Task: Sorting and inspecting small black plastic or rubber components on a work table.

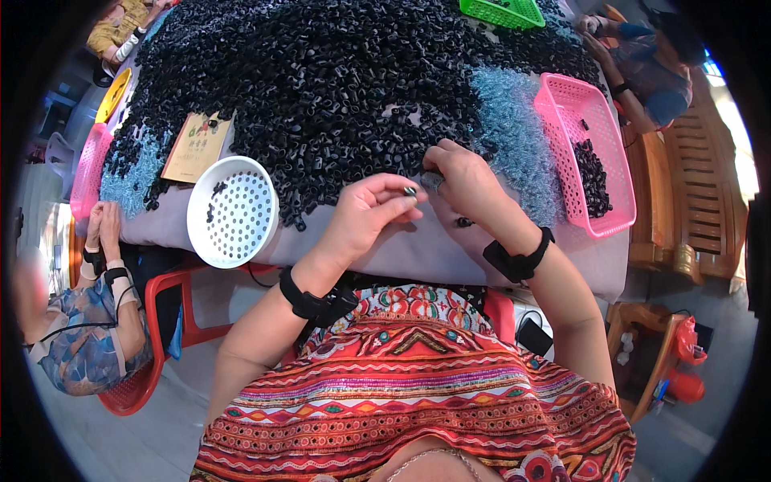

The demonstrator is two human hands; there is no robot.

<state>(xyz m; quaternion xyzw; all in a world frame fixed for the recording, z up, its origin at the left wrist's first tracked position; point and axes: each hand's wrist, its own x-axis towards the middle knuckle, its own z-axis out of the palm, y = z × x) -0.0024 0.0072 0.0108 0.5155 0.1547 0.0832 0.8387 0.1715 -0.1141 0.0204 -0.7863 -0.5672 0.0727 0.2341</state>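
My left hand (365,213) is raised at the table's near edge, with a small black plastic part (410,192) pinched between thumb and fingertips. Close by on its right, my right hand (470,183) is closed, fingers bent downward. A small greyish piece (431,181) shows at its fingertips; its kind is too small to tell. Just beyond both hands spreads a large heap of black plastic parts (345,104). A pile of clear bluish small pieces (514,136) lies right of my right hand. One loose black part (464,222) rests on the cloth below that hand.
A white perforated bowl (233,241) holds a few black parts at left, beside a yellowish booklet (197,149). Pink baskets (614,213) stand at right and far left, a green one (504,14) at the back. Other people sit at left (92,329), far left and right (646,72).
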